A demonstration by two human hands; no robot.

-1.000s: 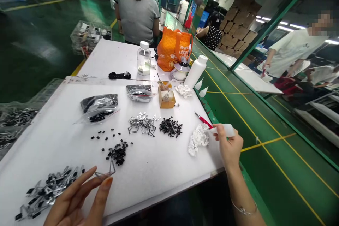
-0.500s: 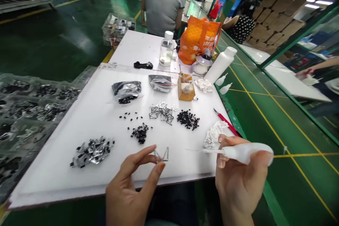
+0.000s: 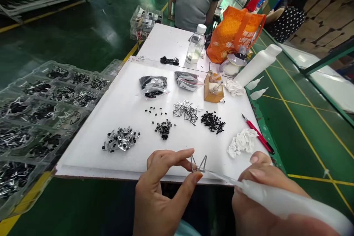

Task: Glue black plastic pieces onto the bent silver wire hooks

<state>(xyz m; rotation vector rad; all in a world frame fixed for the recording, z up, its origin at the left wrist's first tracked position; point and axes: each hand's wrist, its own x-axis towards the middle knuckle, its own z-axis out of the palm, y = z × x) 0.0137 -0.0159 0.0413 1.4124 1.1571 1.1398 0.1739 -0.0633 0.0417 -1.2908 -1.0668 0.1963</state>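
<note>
Between thumb and fingers, my left hand (image 3: pixel 168 188) pinches small bent metal wire clips (image 3: pixel 198 165) over the table's front edge. My right hand (image 3: pixel 265 188) is closed round a white squeeze bottle (image 3: pixel 293 201) with a thin needle-like nozzle. The nozzle's tip reaches the clips; whether it touches them I cannot tell. Beyond the hands lie a pile of bent wire clips (image 3: pixel 186 111), two piles of small black parts (image 3: pixel 212 121) (image 3: pixel 164 129), and a pile of metal pieces with black ends (image 3: pixel 121 139).
A red craft knife (image 3: pixel 258 133) and crumpled white tissue (image 3: pixel 242 142) lie at the right. Behind are zip bags (image 3: pixel 153 85), a wooden box (image 3: pixel 213 94), a clear bottle (image 3: pixel 195 44) and an orange bag (image 3: pixel 235 35). Divided trays (image 3: pixel 55 103) stand left. A person (image 3: pixel 197 0) sits ahead.
The squeeze bottle has tilted and its nozzle has come left to the clips in my left hand. The table appears shifted right in view as the camera turned.
</note>
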